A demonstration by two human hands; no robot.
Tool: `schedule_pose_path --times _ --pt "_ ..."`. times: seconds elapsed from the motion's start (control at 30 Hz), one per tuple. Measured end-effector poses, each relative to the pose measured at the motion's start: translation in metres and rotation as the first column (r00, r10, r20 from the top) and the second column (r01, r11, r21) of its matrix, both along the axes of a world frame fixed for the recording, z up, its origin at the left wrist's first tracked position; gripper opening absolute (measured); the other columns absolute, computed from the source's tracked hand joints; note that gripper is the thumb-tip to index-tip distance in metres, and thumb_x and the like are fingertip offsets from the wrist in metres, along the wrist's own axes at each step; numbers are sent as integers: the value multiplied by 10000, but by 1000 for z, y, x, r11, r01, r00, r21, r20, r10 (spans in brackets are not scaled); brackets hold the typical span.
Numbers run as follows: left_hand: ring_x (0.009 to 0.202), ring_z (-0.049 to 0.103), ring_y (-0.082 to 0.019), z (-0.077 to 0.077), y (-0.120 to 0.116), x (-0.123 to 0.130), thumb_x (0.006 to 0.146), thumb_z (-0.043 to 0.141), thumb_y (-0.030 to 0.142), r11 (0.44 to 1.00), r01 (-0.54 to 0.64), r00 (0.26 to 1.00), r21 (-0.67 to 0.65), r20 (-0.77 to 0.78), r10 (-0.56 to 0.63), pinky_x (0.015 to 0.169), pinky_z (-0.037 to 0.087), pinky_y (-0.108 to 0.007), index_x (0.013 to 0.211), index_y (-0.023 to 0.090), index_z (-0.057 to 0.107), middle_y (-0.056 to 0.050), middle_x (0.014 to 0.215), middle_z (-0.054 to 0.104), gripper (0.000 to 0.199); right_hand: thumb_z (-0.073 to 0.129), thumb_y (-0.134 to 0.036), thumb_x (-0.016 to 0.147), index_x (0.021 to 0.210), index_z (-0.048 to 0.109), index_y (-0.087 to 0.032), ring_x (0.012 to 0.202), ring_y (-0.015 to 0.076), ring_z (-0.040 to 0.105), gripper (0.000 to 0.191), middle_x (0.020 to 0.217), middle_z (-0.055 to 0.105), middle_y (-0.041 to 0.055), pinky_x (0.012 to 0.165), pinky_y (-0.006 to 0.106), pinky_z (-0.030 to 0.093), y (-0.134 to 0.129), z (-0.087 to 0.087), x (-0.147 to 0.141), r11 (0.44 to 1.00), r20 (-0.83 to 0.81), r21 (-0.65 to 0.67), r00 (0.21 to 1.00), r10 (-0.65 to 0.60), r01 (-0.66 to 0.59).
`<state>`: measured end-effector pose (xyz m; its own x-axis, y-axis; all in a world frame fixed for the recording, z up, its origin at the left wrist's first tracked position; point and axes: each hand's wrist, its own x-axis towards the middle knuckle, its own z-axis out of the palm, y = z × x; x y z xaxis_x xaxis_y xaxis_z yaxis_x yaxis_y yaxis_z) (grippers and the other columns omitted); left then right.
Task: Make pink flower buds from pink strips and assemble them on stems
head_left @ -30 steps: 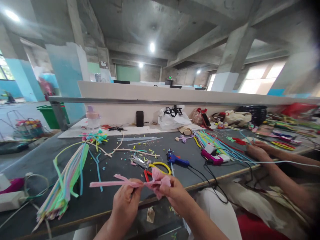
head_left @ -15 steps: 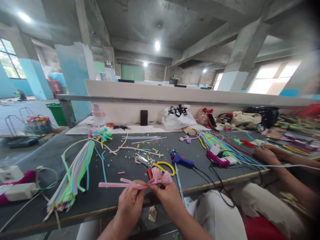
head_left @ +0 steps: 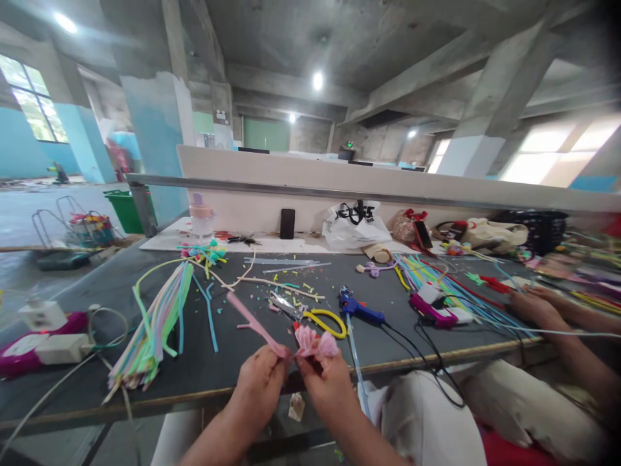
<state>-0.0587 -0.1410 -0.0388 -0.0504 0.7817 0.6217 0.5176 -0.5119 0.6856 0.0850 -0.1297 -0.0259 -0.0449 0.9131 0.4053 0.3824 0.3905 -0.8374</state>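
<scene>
At the table's front edge my left hand [head_left: 259,382] is closed on a pink stem [head_left: 252,320], a straw-like strip with a short side branch that points away to the upper left. Close beside it, my right hand [head_left: 323,382] pinches a pink ruffled flower [head_left: 313,342] with pleated petals. The fingertips of both hands almost meet; whether stem and flower are joined there is hidden. Just beyond the flower lie scissors [head_left: 325,320] with yellow handles, blades pointing to the upper left. A blue glue gun [head_left: 361,309] rests to their right, a clear glue stick [head_left: 356,362] trailing from it.
A bundle of pastel strips [head_left: 158,323] lies at the left, near a power strip [head_left: 48,340]. Another power strip [head_left: 436,307] with cables sits at the right. Scraps dot the dark tabletop. A co-worker's hands [head_left: 533,307] are at far right. A phone [head_left: 287,224] stands behind.
The pink stem has swung from lying level to slanting up and away. The flower shows its pleats more openly in my right hand. The whole view has shifted slightly.
</scene>
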Motion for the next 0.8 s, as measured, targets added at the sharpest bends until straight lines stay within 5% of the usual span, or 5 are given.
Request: schedule_pose_path --times 0.1,0.2,0.5,0.67,0.8 --pt "538 560 -121 13 -3 4 794 496 234 945 154 974 -287 205 -96 511 444 -201 687 159 628 -6 601 618 186 610 -301 742 870 673 -213 857 267 561 168 854 646 84 798 388 432 -1 -8 4 985 67 171 998 2 -13" --pt "472 508 -94 21 -3 4 760 544 277 754 441 837 -487 526 -151 470 404 -188 677 128 603 11 556 578 180 557 -228 769 863 622 -214 829 226 547 115 820 619 49 905 424 344 -1 -4 11 936 265 323 963 55 -142" --pt "425 536 -113 8 -5 -8 568 606 100 88 932 351 -351 936 15 488 479 -246 680 84 623 -13 515 574 114 496 -88 683 858 588 -236 786 185 564 247 822 640 15 934 393 306 -11 45 24 754 694 153 613 379 -639" --pt "419 502 -81 18 -17 4 606 658 131 192 932 318 -309 948 -20 458 442 -208 729 103 629 5 570 565 130 508 -94 663 885 614 -272 776 180 586 304 797 657 -7 962 396 283 -7 64 36 694 732 186 569 374 -695" --pt "491 510 -84 31 -17 4 742 624 296 585 701 606 -408 773 -187 523 449 -203 694 126 615 4 585 566 177 524 -104 706 863 631 -284 800 180 585 261 803 647 -17 984 425 245 2 47 41 822 578 275 769 273 -499"
